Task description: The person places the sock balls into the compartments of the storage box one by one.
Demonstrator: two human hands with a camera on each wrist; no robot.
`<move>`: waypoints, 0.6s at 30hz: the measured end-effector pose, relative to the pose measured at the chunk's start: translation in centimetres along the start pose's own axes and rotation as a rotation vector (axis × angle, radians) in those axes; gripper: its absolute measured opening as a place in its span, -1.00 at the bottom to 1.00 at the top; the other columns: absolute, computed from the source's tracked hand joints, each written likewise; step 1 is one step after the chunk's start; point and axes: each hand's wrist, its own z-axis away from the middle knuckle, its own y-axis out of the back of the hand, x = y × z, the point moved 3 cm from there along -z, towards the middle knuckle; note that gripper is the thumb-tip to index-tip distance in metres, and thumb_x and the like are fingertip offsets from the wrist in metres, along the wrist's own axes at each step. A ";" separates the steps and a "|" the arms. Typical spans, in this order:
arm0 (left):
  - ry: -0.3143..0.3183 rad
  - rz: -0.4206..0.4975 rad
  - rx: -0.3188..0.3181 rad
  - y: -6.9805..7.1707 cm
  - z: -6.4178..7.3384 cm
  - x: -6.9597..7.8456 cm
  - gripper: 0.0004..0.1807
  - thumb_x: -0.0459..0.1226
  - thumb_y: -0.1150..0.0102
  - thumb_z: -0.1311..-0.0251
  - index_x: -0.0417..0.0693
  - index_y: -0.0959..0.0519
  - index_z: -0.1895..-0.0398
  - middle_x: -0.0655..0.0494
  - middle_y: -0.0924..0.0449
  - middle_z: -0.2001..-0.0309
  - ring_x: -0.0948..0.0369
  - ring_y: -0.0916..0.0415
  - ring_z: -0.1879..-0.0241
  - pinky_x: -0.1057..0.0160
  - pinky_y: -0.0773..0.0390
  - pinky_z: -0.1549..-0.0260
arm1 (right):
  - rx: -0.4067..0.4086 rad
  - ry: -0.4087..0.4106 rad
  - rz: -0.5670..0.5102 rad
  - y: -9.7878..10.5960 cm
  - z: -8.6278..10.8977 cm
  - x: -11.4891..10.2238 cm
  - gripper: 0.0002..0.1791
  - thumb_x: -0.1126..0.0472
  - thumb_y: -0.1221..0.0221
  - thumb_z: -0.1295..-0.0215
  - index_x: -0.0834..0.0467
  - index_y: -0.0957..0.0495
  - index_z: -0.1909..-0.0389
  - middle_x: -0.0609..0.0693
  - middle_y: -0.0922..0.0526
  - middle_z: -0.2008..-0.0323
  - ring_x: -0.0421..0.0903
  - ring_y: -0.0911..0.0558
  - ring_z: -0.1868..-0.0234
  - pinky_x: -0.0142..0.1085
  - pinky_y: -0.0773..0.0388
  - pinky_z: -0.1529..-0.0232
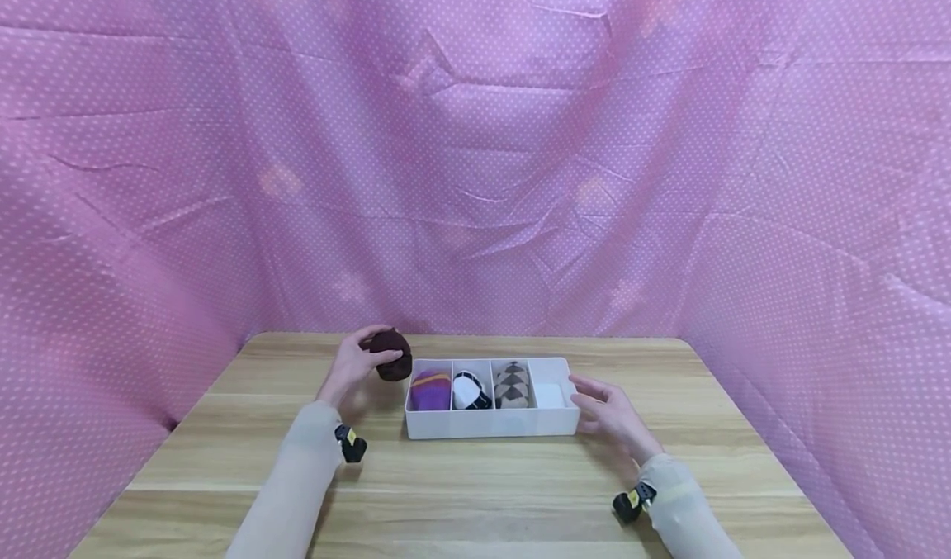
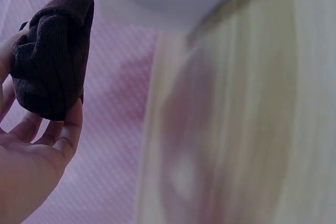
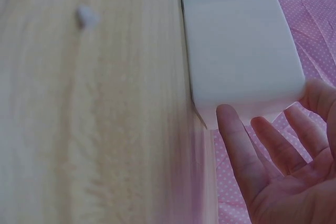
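A dark brown rolled-up sock [image 1: 392, 357] is held in my left hand [image 1: 354, 367], clear above the table near the box's left end. In the left wrist view, my fingers curl under the ribbed sock [image 2: 52, 61]. The white divided box [image 1: 490, 425] stands on the table. From left to right it holds a purple rolled sock [image 1: 431, 392] with an orange stripe, a white and black one [image 1: 468, 390], and a beige-grey diamond-patterned one [image 1: 513, 386]. The rightmost compartment shows its bare bottom. My right hand [image 1: 611, 417] rests its extended fingertips against the box's right end.
The wooden table [image 1: 490, 493] ends at the back against a pink dotted cloth [image 1: 475, 171], which also hangs on both sides. A small pale blurred thing [image 3: 86, 16] appears on the table side in the right wrist view.
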 end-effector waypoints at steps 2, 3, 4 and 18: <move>-0.025 0.003 -0.008 -0.6 -0.3 0.8 -0.35 -0.25 -0.51 0.03 -0.09 -0.54 -0.20 -0.24 -0.58 -0.10 -0.06 -0.50 -0.11 0.19 -0.48 -0.04 | -0.001 0.003 0.006 0.1 0.0 0.0 -0.41 0.22 -0.16 -0.38 0.16 -0.31 -0.40 0.28 -0.30 -0.41 0.05 -0.60 -0.10 -0.02 -0.64 -0.01; -0.031 0.015 -0.016 -1.0 -0.4 1.1 -0.36 -0.26 -0.51 0.03 -0.09 -0.54 -0.20 -0.24 -0.58 -0.11 -0.06 -0.50 -0.11 0.20 -0.49 -0.03 | 0.001 0.003 0.001 0.1 0.1 0.0 -0.42 0.23 -0.16 -0.38 0.16 -0.32 -0.40 0.28 -0.30 -0.40 0.05 -0.60 -0.10 -0.02 -0.63 -0.01; -0.035 0.028 -0.027 -1.3 -0.5 1.5 -0.36 -0.27 -0.51 0.03 -0.09 -0.54 -0.20 -0.24 -0.57 -0.12 -0.07 -0.50 -0.11 0.20 -0.49 -0.03 | 0.000 0.003 0.000 0.1 0.0 0.0 -0.42 0.23 -0.15 -0.38 0.16 -0.31 -0.41 0.28 -0.30 -0.40 0.05 -0.60 -0.10 -0.02 -0.63 -0.01; -0.105 0.148 -0.098 -5.9 -0.7 4.3 -0.38 -0.28 -0.51 0.04 -0.09 -0.56 -0.17 -0.17 -0.60 -0.10 -0.03 -0.54 -0.07 0.14 -0.59 -0.01 | -0.004 0.006 -0.011 -0.1 0.1 -0.2 -0.40 0.23 -0.15 -0.38 0.18 -0.29 -0.41 0.29 -0.29 -0.41 0.06 -0.63 -0.05 -0.02 -0.64 0.01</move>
